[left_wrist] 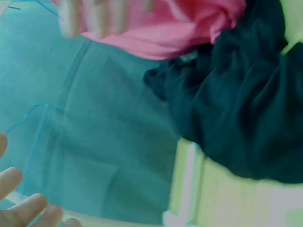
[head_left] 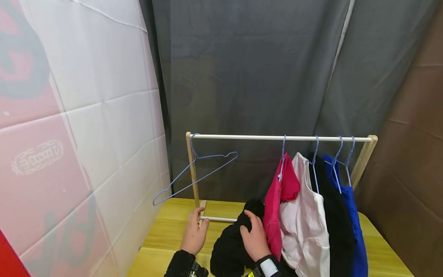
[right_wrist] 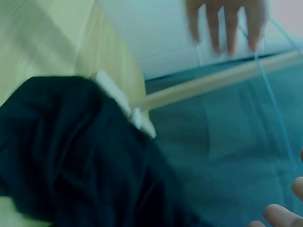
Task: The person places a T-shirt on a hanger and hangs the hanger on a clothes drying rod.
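A crumpled black garment (head_left: 226, 246) lies on the wooden tabletop below the rack. My left hand (head_left: 195, 232) is held to its left, thumb and fingers spread with nothing between them. Over the right side of the cloth is my right hand (head_left: 255, 237), its fingers loosely bent. In the left wrist view, the right hand's fingers (left_wrist: 94, 19) hang apart from the black cloth, in front of the pink-red garment (left_wrist: 175, 30). Above the hands, a bare blue hanger (head_left: 195, 179) hangs tilted at the rail's left end.
The rack's white rail (head_left: 242, 137) runs between wooden posts. On its right half hang a pink-red garment, a white top (head_left: 306, 227), a black garment (head_left: 337, 223) and a blue one (head_left: 358, 231). Fabric walls stand left, right and behind; the white one (head_left: 114, 115) is left.
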`<action>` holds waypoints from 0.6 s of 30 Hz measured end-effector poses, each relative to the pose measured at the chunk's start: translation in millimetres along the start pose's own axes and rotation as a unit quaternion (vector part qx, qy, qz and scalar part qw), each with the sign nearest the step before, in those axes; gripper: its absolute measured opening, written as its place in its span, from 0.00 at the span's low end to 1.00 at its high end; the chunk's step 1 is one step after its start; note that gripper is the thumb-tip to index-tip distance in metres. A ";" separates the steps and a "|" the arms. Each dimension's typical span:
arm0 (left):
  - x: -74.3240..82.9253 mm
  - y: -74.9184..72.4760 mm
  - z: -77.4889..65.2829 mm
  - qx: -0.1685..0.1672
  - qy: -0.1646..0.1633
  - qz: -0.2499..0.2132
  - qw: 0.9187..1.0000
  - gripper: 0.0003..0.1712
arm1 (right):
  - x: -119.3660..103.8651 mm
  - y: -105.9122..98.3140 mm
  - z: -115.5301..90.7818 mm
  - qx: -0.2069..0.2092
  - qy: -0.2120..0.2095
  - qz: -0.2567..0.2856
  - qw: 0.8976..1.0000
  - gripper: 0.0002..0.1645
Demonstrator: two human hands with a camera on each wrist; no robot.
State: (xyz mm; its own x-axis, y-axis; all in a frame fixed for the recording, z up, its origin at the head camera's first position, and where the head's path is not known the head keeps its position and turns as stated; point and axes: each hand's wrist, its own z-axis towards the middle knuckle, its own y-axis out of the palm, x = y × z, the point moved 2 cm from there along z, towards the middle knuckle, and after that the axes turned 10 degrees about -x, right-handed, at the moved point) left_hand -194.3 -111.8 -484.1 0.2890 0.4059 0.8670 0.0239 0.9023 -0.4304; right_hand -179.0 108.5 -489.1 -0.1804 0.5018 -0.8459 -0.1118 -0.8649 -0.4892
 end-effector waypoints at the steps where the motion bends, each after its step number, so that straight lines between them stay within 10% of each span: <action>1: 2.8 -3.8 1.7 0.010 0.015 0.019 1.000 0.24 | 6.4 -2.1 -0.9 0.003 0.005 0.004 1.000 0.29; 4: 14.1 -19.9 8.2 0.050 0.077 0.091 0.992 0.24 | 21.1 -11.0 -2.9 0.016 0.016 0.009 1.000 0.30; 11: 37.3 -76.1 23.0 0.167 0.221 0.214 0.937 0.31 | 47.0 -23.2 -6.2 0.036 0.022 0.009 0.999 0.31; 14: 39.9 -96.6 31.9 0.172 0.208 0.243 0.932 0.38 | 56.6 -24.1 -8.8 0.038 0.020 0.001 0.999 0.32; 18: 34.0 -115.4 44.1 0.131 0.122 0.273 0.945 0.44 | 65.4 -23.8 -14.0 0.043 0.017 -0.009 0.999 0.33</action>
State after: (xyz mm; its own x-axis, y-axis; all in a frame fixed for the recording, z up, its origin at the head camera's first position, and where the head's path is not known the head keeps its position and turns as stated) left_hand -229.4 -195.8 -393.9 0.4034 0.8042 0.4364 -0.4212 0.5867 -0.6917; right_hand -174.5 161.8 -535.8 -0.1439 0.5159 -0.8445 -0.1993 -0.8510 -0.4859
